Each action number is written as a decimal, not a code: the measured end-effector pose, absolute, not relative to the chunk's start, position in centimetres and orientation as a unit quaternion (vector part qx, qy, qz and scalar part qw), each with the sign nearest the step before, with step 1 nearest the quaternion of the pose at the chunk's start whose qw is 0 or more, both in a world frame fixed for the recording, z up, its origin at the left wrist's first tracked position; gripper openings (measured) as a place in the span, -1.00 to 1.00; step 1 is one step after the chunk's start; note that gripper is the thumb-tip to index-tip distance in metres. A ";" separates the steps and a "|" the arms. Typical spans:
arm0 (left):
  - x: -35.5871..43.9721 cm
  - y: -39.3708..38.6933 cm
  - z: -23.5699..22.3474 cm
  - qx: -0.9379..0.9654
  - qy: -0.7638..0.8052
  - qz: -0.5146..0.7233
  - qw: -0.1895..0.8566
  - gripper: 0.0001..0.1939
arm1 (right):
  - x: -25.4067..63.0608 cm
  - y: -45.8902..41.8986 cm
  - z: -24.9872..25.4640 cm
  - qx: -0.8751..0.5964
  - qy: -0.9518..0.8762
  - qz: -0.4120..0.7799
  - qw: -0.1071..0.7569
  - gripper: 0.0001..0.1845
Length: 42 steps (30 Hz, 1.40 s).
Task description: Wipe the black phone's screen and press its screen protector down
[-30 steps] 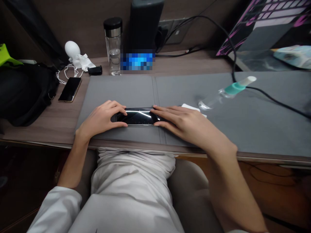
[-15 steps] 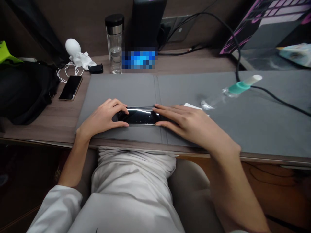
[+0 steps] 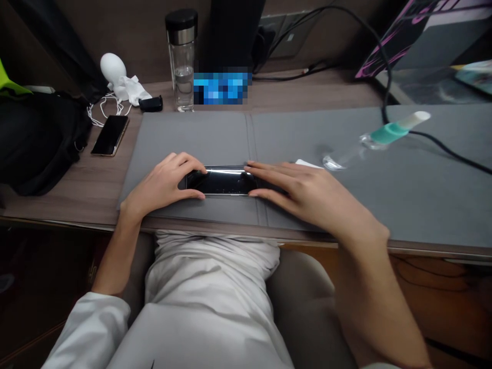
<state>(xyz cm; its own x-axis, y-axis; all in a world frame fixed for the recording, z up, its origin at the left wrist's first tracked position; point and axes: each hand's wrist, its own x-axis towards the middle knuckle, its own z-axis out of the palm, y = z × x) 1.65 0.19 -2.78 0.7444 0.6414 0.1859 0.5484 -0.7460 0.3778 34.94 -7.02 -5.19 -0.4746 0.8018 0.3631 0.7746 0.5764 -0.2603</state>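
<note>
Left hand (image 3: 163,184) and right hand (image 3: 303,197) unmoved on smartphone (image 3: 221,181)

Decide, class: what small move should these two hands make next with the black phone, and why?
Probably lift the black smartphone straight up, keeping it level: the left hand and right hand each bracket its long edges at opposite ends, and it lies flat on the grey desk mat.

Smartphone (image 3: 221,181) on desk mat (image 3: 184,133)
</note>
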 end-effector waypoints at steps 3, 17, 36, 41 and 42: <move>1.7 0.1 -2.7 0.920 0.326 0.150 0.157 -0.45 | 34.9 -7.1 -5.0 -0.461 -0.857 0.033 0.229 -0.45; 1.8 0.0 -2.4 0.922 0.325 0.140 0.159 -0.45 | 34.9 -7.2 -4.6 -0.473 -0.850 0.057 0.226 -0.42; 1.9 0.0 -2.4 0.919 0.321 0.150 0.170 -0.47 | 35.2 -7.0 -4.8 -0.492 -0.841 0.046 0.222 -0.39; 2.0 -0.1 -2.3 0.919 0.320 0.151 0.173 -0.50 | 35.2 -6.9 -4.9 -0.486 -0.844 0.047 0.219 -0.40; 2.0 -0.1 -2.3 0.919 0.320 0.151 0.173 -0.50 | 35.2 -6.9 -5.0 -0.485 -0.845 0.047 0.220 -0.40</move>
<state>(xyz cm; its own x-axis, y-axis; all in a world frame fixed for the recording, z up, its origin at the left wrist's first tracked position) 1.96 -0.07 -2.26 0.7497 0.6405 0.1666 0.5357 -0.7351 0.4155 35.21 -6.87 -4.95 -0.4320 0.8407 0.3265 0.7997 0.5244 -0.2922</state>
